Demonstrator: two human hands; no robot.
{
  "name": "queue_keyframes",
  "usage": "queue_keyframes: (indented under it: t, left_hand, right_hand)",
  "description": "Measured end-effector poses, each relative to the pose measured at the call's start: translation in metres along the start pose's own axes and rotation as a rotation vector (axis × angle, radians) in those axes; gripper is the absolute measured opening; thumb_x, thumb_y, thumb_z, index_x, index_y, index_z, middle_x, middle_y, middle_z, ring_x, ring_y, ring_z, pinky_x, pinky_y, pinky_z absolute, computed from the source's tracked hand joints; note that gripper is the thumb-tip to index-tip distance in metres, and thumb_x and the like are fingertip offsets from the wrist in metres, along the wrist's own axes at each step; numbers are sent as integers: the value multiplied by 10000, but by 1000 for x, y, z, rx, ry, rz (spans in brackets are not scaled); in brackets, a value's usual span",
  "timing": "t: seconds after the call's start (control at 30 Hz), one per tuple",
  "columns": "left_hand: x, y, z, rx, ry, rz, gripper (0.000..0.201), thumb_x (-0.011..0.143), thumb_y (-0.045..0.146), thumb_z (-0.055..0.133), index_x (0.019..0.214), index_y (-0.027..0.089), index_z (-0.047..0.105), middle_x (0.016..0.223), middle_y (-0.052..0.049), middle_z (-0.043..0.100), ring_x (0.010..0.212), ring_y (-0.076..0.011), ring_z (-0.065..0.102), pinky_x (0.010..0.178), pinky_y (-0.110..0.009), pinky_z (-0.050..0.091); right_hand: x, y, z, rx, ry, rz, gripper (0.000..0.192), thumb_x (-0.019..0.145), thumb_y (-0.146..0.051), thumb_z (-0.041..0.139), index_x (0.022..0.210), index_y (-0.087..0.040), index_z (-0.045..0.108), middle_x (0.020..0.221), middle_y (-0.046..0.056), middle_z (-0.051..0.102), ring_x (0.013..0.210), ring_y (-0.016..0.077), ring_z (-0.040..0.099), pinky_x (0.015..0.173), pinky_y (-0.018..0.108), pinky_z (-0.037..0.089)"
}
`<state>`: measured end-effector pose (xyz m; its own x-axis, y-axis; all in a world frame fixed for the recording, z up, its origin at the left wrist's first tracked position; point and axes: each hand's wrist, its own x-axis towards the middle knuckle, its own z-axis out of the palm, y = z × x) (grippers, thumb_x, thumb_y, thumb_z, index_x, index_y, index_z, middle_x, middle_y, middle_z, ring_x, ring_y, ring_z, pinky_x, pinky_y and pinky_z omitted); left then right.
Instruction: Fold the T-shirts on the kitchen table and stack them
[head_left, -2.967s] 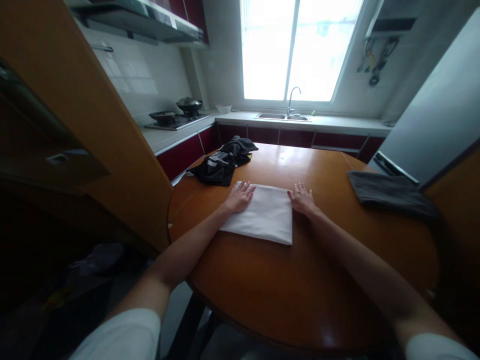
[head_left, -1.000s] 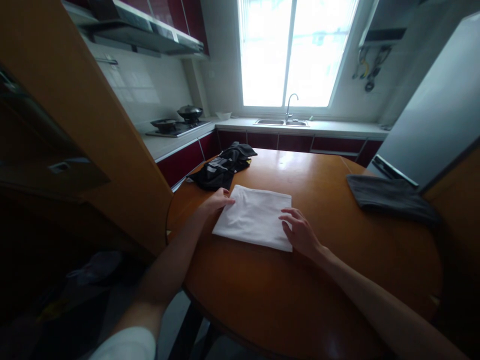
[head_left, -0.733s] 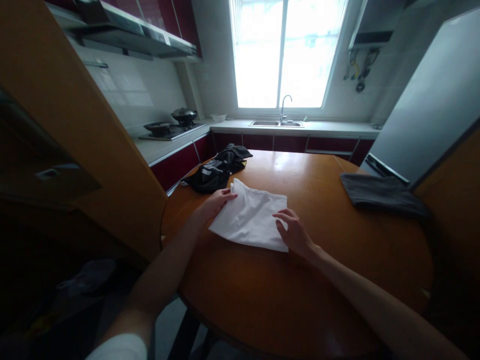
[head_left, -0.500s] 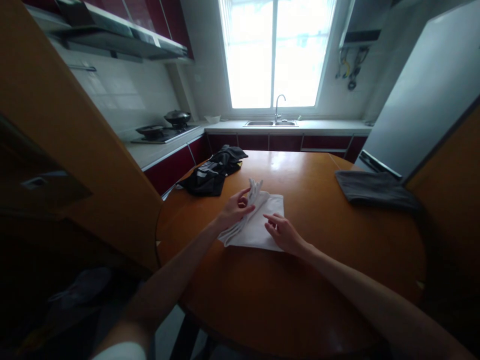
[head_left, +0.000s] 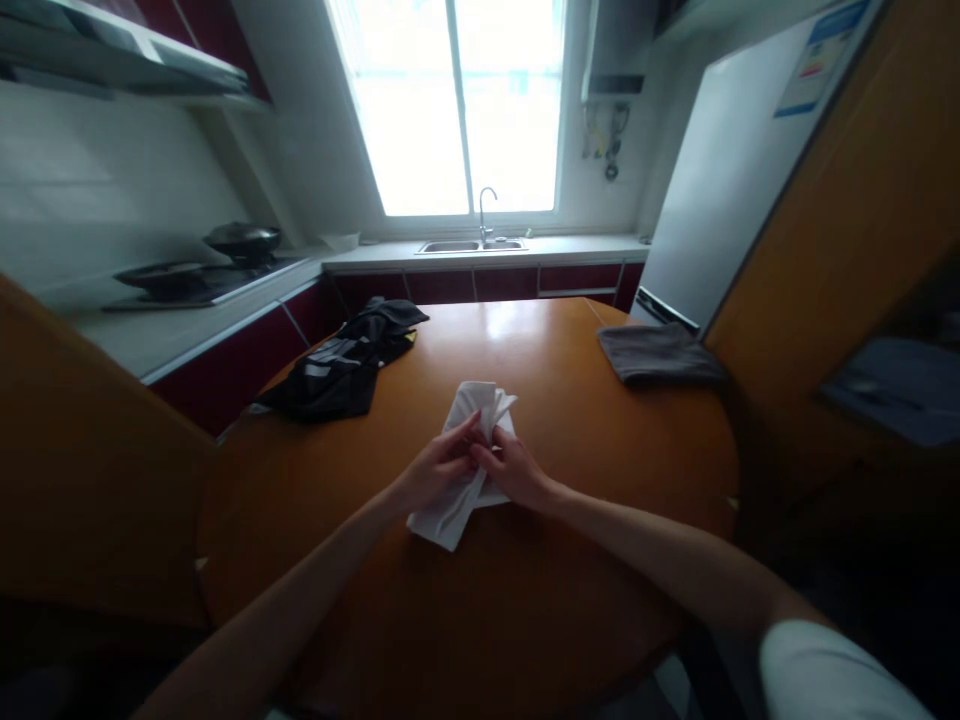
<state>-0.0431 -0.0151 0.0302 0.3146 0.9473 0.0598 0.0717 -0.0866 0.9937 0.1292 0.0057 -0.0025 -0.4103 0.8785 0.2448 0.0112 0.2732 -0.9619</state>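
Note:
A folded piece of white cloth [head_left: 442,522], perhaps a garment, lies on the wooden table [head_left: 555,400] in front of me. My left hand [head_left: 439,468] is closed on its middle from the left, with the thumb and index finger pinching a fold. From the right, my right hand [head_left: 519,472] grips the same cloth, its fingertips almost meeting those of my left hand. Some of the cloth stands bunched above my fingers, and a flap hangs toward me at the lower left. Parts of the fingers are hidden in the folds.
A crumpled black garment [head_left: 341,365] lies at the table's left far side. On the right is a folded grey cloth [head_left: 660,355]. Behind the table are a counter with a sink [head_left: 471,246], a stove with pans [head_left: 240,240], and a fridge [head_left: 720,180] on the right.
My right hand has come onto the cloth beside my left and closed on it. The cloth is now narrower and gathered between both hands. My view has turned to the right.

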Motion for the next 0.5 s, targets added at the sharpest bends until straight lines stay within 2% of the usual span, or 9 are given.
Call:
queue_keyframes:
  t: [0.13, 0.23, 0.37, 0.5]
  left_hand:
    - [5, -5, -6, -41, -7, -70, 882, 649, 264, 703, 1504, 283, 489, 946, -49, 614, 696, -134, 530, 627, -257, 464]
    - [5, -4, -7, -24, 19, -74, 847, 649, 270, 691, 1479, 287, 525, 905, -40, 601, 692, -136, 524, 628, -260, 459]
    - [3, 2, -6, 45, 44, -61, 807, 678, 300, 699, 1469, 289, 538, 864, -12, 580, 648, -118, 500, 595, -248, 439]
    - [0, 10, -3, 161, 89, -44, 766, 781, 437, 694, 1498, 250, 499, 810, 11, 539, 580, -97, 463, 523, -226, 400]
  right_hand:
    - [4, 1, 1, 108, 2, 6, 214, 834, -346, 698, 934, -195, 585, 831, -2, 658, 730, 174, 657, 663, 285, 531]
    - [5, 3, 1, 134, -13, 18, 224, 804, -319, 730, 935, -194, 597, 836, 3, 672, 743, 185, 669, 676, 301, 550]
    - [5, 5, 1, 110, -19, 4, 199, 851, -285, 680, 1022, -197, 629, 880, 11, 684, 751, 178, 668, 654, 282, 549]
    - [1, -3, 0, 52, -35, -21, 255, 927, -334, 608, 1148, -206, 616, 887, 17, 676, 684, 153, 647, 593, 252, 522]
